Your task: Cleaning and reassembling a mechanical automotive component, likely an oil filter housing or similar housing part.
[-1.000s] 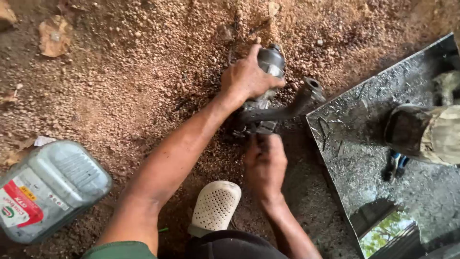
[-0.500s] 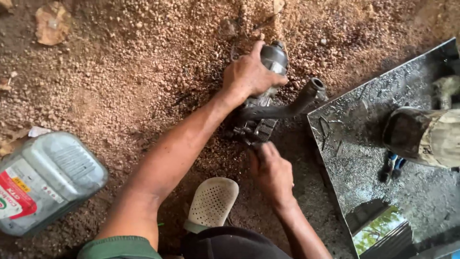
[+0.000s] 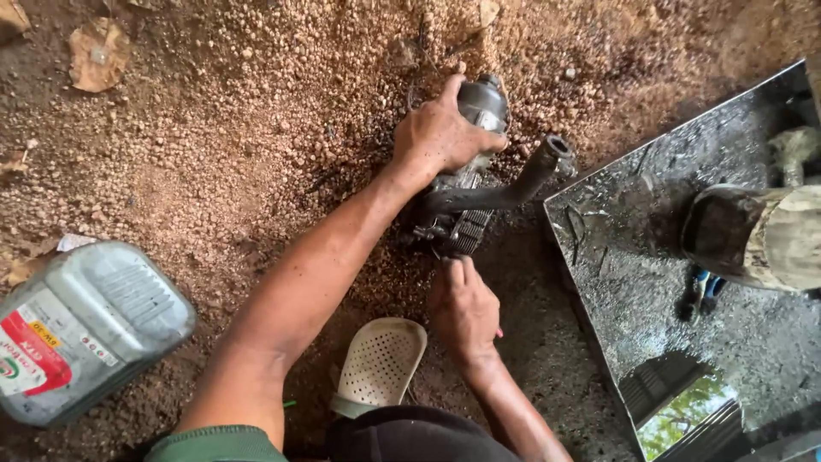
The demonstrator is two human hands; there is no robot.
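Left hand clamps engine part (frame ctr, on gravel); right hand below, fingers curled at its finned base, grip unclear.

The engine part lies on the gravelly dirt, a greasy grey metal piece, dark with oil. Its rounded, smooth top end points away from the person, and a finned block sits at the near end. A thick dark pipe juts out from its middle toward the right, ending in an open round mouth just beside the corner of the metal tray. The ground beneath it is stained black.
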